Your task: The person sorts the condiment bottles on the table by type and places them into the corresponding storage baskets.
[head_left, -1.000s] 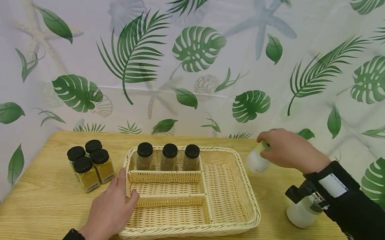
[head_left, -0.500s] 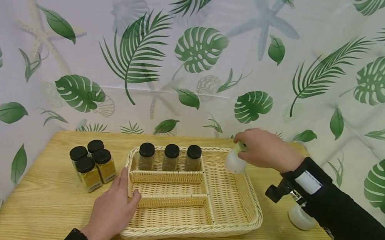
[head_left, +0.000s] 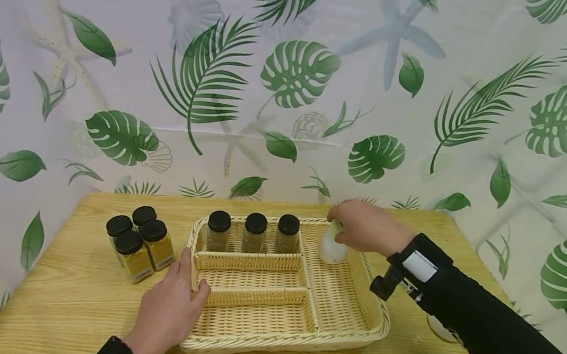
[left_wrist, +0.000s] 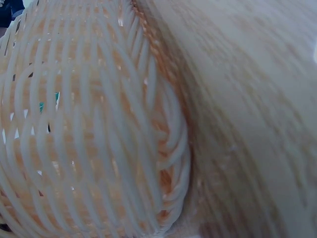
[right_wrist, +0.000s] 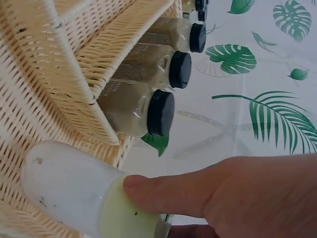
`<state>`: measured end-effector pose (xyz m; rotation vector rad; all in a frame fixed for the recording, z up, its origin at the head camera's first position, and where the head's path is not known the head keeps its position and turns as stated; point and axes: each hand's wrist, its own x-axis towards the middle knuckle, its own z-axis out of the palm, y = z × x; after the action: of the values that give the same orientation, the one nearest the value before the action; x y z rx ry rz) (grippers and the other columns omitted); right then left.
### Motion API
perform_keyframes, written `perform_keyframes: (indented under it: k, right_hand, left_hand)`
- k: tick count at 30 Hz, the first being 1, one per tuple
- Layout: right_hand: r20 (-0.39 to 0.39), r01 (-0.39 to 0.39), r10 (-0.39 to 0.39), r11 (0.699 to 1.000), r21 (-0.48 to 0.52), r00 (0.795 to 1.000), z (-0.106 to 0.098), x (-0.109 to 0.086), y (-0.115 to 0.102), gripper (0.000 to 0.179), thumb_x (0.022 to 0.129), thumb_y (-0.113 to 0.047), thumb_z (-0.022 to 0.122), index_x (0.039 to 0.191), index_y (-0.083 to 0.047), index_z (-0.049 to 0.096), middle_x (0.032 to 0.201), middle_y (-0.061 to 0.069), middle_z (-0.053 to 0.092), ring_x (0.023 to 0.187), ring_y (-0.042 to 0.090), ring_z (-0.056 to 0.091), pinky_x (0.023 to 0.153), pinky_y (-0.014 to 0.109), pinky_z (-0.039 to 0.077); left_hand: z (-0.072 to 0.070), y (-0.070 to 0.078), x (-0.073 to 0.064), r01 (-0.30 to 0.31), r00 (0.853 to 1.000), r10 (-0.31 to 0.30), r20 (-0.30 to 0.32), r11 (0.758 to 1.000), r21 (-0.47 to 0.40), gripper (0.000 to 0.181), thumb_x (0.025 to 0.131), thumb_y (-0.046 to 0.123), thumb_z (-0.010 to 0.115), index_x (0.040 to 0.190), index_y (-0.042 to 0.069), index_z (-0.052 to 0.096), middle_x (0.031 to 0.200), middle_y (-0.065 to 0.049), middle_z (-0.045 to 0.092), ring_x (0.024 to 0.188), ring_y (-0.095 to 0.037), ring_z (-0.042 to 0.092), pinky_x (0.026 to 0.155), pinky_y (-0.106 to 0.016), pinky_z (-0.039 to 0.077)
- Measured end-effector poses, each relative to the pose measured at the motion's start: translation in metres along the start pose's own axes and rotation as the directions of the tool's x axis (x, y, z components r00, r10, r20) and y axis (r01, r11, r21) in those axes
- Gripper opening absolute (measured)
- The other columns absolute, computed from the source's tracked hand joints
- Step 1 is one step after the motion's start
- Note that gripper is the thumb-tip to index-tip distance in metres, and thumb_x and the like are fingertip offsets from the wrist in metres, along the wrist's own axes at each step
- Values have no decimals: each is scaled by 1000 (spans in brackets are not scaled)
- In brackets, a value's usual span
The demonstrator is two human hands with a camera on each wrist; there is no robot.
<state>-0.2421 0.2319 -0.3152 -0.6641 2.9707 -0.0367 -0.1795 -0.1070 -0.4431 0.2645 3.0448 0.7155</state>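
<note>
My right hand (head_left: 368, 228) pinches a white jar (head_left: 331, 250) by its pale yellow-green lid, palm facing down. This jar hangs tilted over the far end of the long right compartment of a wicker basket (head_left: 277, 347). In the right wrist view, the thumb (right_wrist: 163, 196) presses against the lid (right_wrist: 126, 213), and the jar's white base points into the basket. My left hand (head_left: 168, 311) grips the basket's left rim, thumb over the inside. Seen from the left wrist, the woven basket wall (left_wrist: 94, 124) fills the left half, and that hand is hidden.
Three black-lidded spice jars (head_left: 254, 236) stand in the back left compartment. Several jars with yellow contents (head_left: 138, 263) are grouped on the wooden table (head_left: 67, 293), left of the basket. Another pale jar (head_left: 438, 330) shows partly behind the right sleeve. A leaf-patterned cloth (head_left: 289, 120) hangs behind.
My right hand has carried the white jar leftward from beside the basket, over its right rim, and lowered it into the right compartment's far end. My left hand keeps its place on the rim.
</note>
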Motion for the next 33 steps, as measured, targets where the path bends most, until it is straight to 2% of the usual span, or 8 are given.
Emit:
perform_keyframes:
  k: [4,10,14,21,27,33]
  right_hand:
    - [13,5,-5,1000,9,1000,8,5,2,33,79,-11,74,110,-2,68,103,12,67,88,23,58,73,40,53]
    - [16,38,-38,999,2,999,18,10,6,33,78,-12,75,109,-1,68,101,13,67,83,21,58,68,36,52]
    - [23,41,-41,999,1,999,20,12,7,32,79,-12,74,108,-2,69,101,12,67,81,20,58,67,35,52]
    - [27,49,-49,999,-13,998,23,14,7,32,81,-14,73,110,-4,69,101,11,67,80,19,57,66,35,51]
    - [18,21,-20,999,-34,1000,25,13,6,33,80,-16,73,111,-6,69,101,10,67,83,20,57,66,36,51]
    - [17,-22,23,998,-54,1000,29,13,5,44,77,-21,75,118,-9,66,106,11,66,90,23,57,67,38,52]
  left_hand:
    - [0,0,0,4,1000,-4,-1,1000,4,74,95,42,39,149,-5,17,130,-27,48,66,-24,58,51,-40,46]
    - [-1,1,0,10,1000,-10,11,1000,-5,75,95,41,39,149,-4,16,132,-28,46,62,-21,57,48,-37,43]
    - [0,1,0,6,1000,-6,3,1000,-3,75,95,41,40,149,-5,17,132,-28,47,66,-24,59,50,-39,45]
    - [0,1,1,12,1000,-12,11,1000,-6,75,95,41,40,149,-4,16,132,-28,46,60,-20,56,46,-36,42]
    - [0,1,1,8,1000,-8,3,1000,1,75,95,41,41,149,-4,16,132,-28,46,59,-20,56,46,-36,42]
    - [0,1,0,5,1000,-5,6,1000,2,75,95,42,40,149,-4,16,131,-27,47,58,-20,55,47,-36,42]
